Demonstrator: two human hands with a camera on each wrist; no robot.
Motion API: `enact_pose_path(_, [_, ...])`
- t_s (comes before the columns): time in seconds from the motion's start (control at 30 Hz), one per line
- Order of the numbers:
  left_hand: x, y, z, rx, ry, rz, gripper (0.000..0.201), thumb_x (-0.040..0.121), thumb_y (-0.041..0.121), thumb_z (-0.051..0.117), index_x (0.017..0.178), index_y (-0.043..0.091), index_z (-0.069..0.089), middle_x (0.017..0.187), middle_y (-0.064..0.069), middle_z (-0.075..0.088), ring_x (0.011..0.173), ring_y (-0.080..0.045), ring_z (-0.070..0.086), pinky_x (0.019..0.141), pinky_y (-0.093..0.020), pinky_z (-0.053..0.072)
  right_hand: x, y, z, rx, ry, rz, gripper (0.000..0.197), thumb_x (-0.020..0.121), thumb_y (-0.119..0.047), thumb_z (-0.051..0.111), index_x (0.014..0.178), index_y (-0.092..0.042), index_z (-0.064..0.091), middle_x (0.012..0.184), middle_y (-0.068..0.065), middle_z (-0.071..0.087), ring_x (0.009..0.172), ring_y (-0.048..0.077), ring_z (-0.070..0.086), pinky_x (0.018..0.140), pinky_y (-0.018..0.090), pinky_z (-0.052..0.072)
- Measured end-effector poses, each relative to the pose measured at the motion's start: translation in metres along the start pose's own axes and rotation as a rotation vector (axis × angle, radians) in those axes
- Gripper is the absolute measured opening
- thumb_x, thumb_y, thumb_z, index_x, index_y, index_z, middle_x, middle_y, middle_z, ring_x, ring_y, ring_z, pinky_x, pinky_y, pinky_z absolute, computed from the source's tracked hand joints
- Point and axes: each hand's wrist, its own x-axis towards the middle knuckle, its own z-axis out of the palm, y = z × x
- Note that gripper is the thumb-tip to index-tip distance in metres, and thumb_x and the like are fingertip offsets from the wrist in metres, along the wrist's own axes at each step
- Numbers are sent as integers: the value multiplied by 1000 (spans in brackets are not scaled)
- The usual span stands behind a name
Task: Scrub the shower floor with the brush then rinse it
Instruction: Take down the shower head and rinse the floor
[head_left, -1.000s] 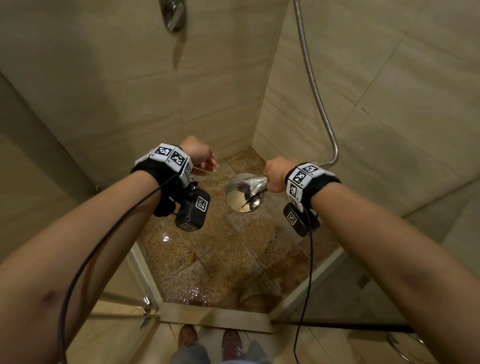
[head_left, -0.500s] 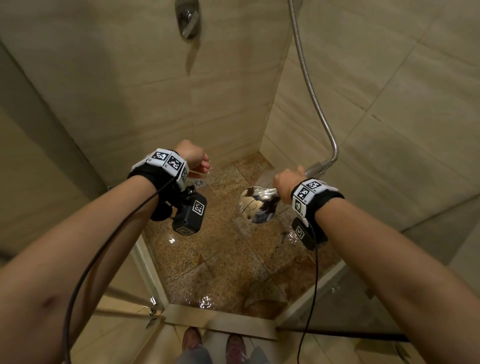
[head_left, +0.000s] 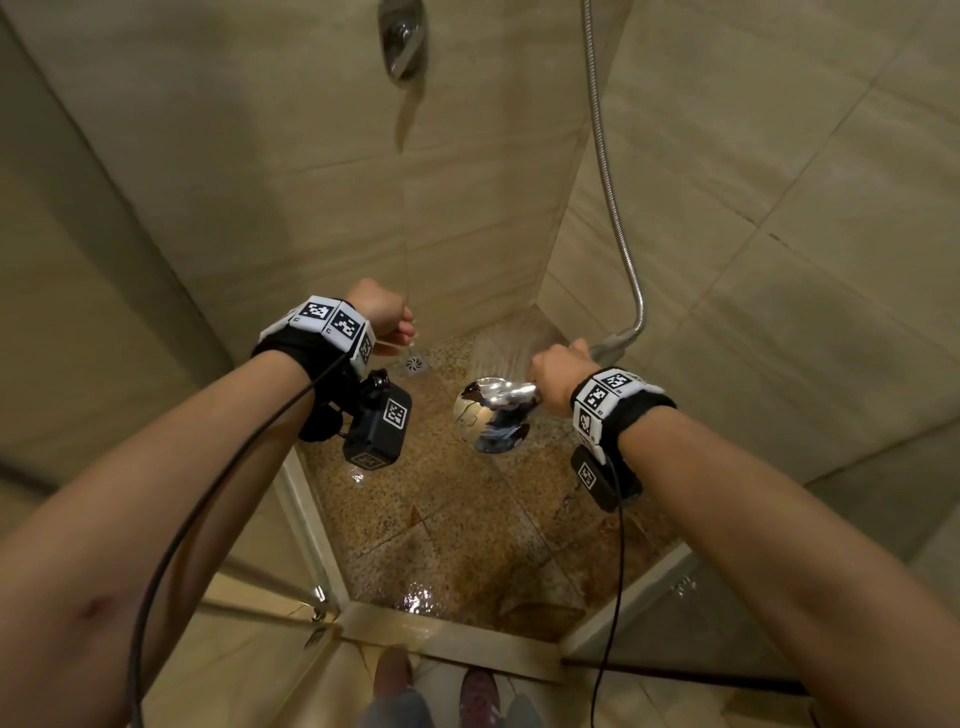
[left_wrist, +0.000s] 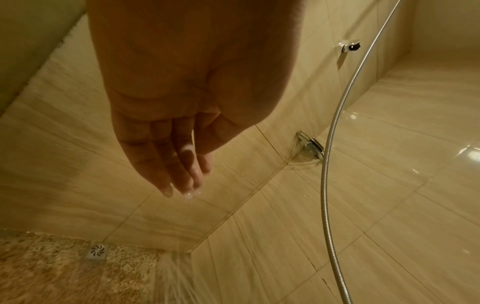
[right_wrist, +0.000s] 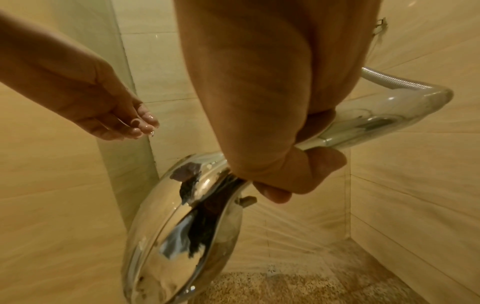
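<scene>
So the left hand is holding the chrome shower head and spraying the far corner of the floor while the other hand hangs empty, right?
Not quite: the right hand grips the shower head, as the right wrist view shows. The left hand hangs empty; the spray does hit the far corner of the floor.

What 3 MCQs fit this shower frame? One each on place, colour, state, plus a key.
1. The floor drain sits:
A. by the back wall
B. at the door sill
C. under the shoes

2. The shower floor is:
A. white
B. speckled brown
C. blue

3. The right hand:
A. hangs empty
B. presses the wall
C. grips the shower head

Key: 1 A, the drain lies at the wall's foot; 2 B, speckled stone shows in every view; 3 C, fingers wrap the chrome handle while the left hand holds nothing.
</scene>
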Motion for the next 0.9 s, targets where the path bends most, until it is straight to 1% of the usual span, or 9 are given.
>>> enact_pose_path(0.07, [1,-1,0,6,4,-3,31,96,4,30,73,8,50,65,-7,54,55,-18,53,56,-22,47,2,-4,-3,8,-2,-12,11,90,-15,54,82,-22,53,84,0,54,100,23,57,95,41,30])
enact_pose_path(0.17, [1,-2,-1,4,9,-10,31,96,3,30,72,8,50,65,-7,53,52,-17,54,56,-22,46,5,-9,-7,29,9,-41,12,89,-14,52,81,-22,53,81,-1,51,96,23,55,94,41,31])
enact_pose_path(0.27, [0,-2,-2,-13,8,-24,32,96,1,30,71,8,48,64,-7,50,32,-11,52,40,-15,46,4,-11,-12,60,15,-84,11,91,-13,51,85,-21,56,76,-2,47,93,22,50,98,41,34])
enact_pose_path(0.33, [-1,-1,-2,-19,14,-22,32,96,0,31,71,7,48,64,-8,49,26,-9,49,34,-15,44,2,-12,-15,86,13,-115,12,92,-14,51,92,-21,61,84,-1,51,93,22,48,99,41,35])
enact_pose_path(0.4, [-1,-1,-3,-5,14,-22,31,96,1,32,71,8,49,64,-7,50,35,-11,52,38,-15,45,2,-11,-14,136,34,-143,12,91,-16,53,91,-24,62,93,0,57,97,22,50,99,41,36])
enact_pose_path(0.53, [1,-6,-6,47,36,-16,29,96,4,33,73,9,51,65,-5,53,56,-18,53,59,-23,43,3,-8,-9,221,106,-160,15,87,-16,56,74,-25,54,88,-4,55,98,22,54,94,37,34])
enact_pose_path(0.7, [4,-11,-14,59,34,-58,31,95,5,33,70,10,51,63,-6,48,55,-18,46,61,-24,39,3,-1,-13,379,162,-121,29,84,-13,55,59,-23,43,91,3,64,90,23,55,93,35,39])
enact_pose_path(0.8, [5,-6,-20,44,50,-64,32,96,5,32,70,9,51,64,-6,47,55,-17,44,61,-24,40,6,0,-20,528,202,-88,24,82,-11,57,61,-20,50,84,4,64,83,22,55,79,30,39])
enact_pose_path(0.9, [5,-1,-26,-6,46,-73,36,99,7,30,69,10,47,67,-4,43,56,-14,41,58,-25,39,14,-3,-30,646,222,-66,23,83,-12,62,64,-21,54,86,6,66,87,24,60,77,33,46])
